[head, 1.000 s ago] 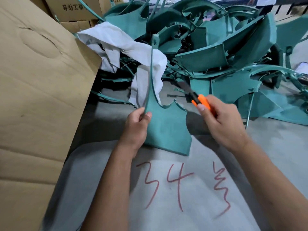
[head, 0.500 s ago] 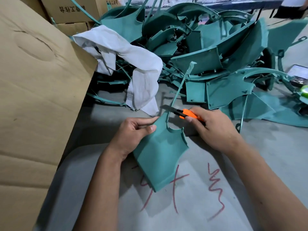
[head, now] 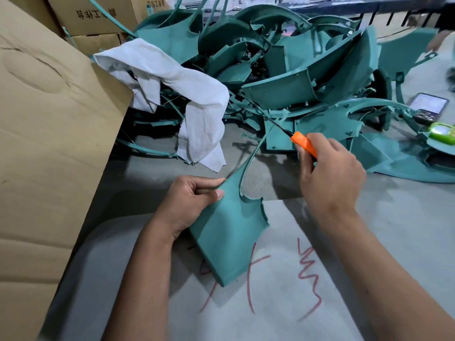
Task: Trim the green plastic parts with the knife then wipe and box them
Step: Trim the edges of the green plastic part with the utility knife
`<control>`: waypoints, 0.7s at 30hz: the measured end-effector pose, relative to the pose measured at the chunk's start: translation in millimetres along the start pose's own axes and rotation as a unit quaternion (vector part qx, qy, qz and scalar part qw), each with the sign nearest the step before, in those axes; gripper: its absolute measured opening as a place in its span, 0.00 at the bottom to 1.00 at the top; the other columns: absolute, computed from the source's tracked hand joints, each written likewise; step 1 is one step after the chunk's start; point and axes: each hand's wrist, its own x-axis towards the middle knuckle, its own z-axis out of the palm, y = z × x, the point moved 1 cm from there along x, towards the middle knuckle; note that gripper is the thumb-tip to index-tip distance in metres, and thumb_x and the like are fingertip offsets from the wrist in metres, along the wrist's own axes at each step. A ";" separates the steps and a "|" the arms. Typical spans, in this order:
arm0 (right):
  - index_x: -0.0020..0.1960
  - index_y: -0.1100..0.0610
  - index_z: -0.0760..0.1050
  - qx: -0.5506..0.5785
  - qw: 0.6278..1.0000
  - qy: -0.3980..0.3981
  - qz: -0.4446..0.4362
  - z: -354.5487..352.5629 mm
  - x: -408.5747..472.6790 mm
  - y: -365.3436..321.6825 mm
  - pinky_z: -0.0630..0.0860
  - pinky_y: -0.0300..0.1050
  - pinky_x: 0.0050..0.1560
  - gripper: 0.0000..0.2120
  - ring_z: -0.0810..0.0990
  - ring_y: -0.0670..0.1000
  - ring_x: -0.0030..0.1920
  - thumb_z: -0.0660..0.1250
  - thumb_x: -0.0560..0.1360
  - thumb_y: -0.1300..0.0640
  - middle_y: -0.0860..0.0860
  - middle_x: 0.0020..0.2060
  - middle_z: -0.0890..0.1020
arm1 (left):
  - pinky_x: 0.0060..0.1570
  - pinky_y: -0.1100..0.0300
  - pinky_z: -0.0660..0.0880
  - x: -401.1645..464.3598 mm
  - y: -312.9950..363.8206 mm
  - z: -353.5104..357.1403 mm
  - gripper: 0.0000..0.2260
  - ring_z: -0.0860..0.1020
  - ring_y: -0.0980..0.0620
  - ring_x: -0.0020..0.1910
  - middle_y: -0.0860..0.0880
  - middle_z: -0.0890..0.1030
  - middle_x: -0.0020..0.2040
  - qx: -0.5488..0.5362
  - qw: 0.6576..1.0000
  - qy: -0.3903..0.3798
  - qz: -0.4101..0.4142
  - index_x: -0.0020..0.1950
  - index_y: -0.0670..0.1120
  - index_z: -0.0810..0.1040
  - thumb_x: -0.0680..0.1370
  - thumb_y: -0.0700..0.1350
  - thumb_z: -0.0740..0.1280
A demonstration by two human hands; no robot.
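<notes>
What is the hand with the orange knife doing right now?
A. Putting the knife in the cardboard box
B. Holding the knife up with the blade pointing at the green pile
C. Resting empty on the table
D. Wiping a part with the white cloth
B: the right hand grips the orange knife, its blade aimed toward the green pile, away from the white cloth.

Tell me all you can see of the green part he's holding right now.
The green part is a flat, matte teal plastic panel with a long thin curved strip rising from its top and jagged nubs on its right edge. It is tilted, its lower corner over the grey sheet. The left hand pinches its upper left edge; the knife is apart.
</notes>
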 end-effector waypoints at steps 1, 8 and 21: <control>0.52 0.53 0.77 0.006 1.000 0.007 0.004 0.7 -2.0 -3.8 0.56 0.46 0.33 0.08 0.65 0.54 0.34 0.65 0.83 0.49 0.51 0.37 0.77 | 0.48 0.63 0.80 0.4 -0.1 0.5 0.14 0.82 0.57 0.44 0.47 0.87 0.50 0.005 1.000 0.006 0.000 0.61 0.41 0.84 0.76 0.33 0.73; 0.53 0.51 0.79 0.046 0.980 -0.157 -0.117 12.3 -9.8 -13.2 0.69 0.48 0.34 0.12 0.72 0.57 0.33 0.61 0.83 0.45 0.48 0.34 0.75 | 0.44 0.68 0.77 -0.6 1.7 -0.2 0.13 0.83 0.59 0.45 0.49 0.87 0.51 -0.001 1.000 0.008 0.000 0.61 0.42 0.84 0.77 0.34 0.72; 0.56 0.49 0.80 0.031 0.977 -0.185 -0.105 11.2 -1.1 4.0 0.79 0.51 0.39 0.09 0.80 0.58 0.37 0.65 0.82 0.45 0.49 0.37 0.83 | 0.43 0.67 0.79 -1.9 2.4 -0.8 0.14 0.83 0.59 0.43 0.47 0.87 0.50 0.003 1.000 0.016 -0.009 0.61 0.41 0.84 0.76 0.33 0.73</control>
